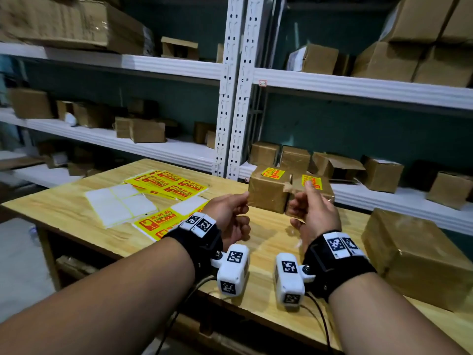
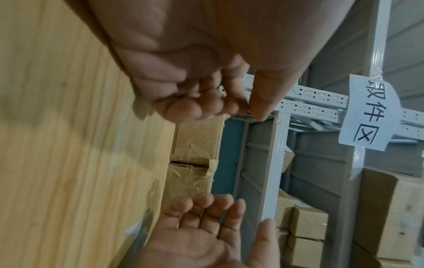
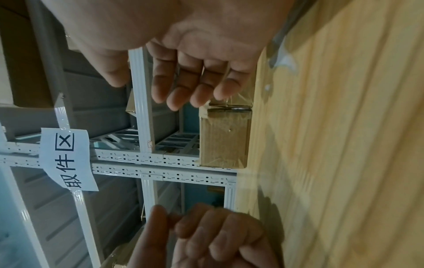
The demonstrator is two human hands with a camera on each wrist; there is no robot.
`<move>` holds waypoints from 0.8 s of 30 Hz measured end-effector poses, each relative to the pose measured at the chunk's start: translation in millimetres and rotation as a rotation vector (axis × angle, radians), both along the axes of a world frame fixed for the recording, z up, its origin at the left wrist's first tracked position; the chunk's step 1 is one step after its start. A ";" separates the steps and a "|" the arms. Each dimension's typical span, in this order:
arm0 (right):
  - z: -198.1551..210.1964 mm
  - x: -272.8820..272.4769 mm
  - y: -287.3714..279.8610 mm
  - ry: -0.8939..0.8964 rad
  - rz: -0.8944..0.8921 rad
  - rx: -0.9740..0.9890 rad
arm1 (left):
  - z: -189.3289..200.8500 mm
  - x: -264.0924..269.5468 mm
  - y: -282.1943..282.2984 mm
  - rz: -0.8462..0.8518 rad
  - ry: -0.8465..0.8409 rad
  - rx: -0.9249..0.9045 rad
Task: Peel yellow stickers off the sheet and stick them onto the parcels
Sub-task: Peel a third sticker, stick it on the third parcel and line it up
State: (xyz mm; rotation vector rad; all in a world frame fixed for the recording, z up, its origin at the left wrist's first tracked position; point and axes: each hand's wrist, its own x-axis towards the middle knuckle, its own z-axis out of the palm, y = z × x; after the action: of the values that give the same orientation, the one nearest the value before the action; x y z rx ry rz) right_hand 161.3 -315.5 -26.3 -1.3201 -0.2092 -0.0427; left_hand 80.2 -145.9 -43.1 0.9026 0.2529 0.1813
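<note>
- The left hand [image 1: 231,216] is held up above the light wooden table [image 1: 76,213]. Its fingers are curled in with the thumb near the first finger. I see nothing in it.
- The right hand [image 1: 313,213] is up too, just beside the left one. Its fingers [image 3: 181,87] are loose and a bit apart, and it holds nothing.
- Two small brown cardboard parcels wrapped in clear tape sit side by side near the back edge of the table, just past the hands.
- The left small parcel [image 1: 266,190] has a yellow sticker with red print [image 1: 272,173] on top.
- The right small parcel [image 1: 325,193] has one too [image 1: 312,181], just past the right fingertips.
- Yellow sticker sheets [image 1: 169,184] lie on the left part of the table, with a white used-up backing sheet [image 1: 120,204] beside them.
- One more yellow sheet [image 1: 158,222] lies close to the left wrist.
- A big brown taped parcel [image 1: 419,254] sits on the right side of the table.
- White metal shelves [image 1: 163,64] with many brown boxes stand behind.
</note>
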 end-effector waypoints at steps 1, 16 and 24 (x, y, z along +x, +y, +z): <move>-1.2 2.0 -0.2 0.004 0.003 0.006 | 2.0 -2.3 -2.2 0.093 -0.030 0.033; -7.5 3.1 6.7 0.091 0.094 0.011 | 89.4 -22.5 75.5 0.233 0.689 1.460; -6.8 5.3 7.0 0.124 0.106 0.013 | 79.1 -23.0 65.0 -0.018 0.913 1.724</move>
State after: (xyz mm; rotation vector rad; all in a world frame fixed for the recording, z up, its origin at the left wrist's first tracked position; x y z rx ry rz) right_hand 166.6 -308.5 -33.1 -1.2920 -0.1728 0.1267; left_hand 57.1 -80.9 36.0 2.6913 1.0006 -0.1081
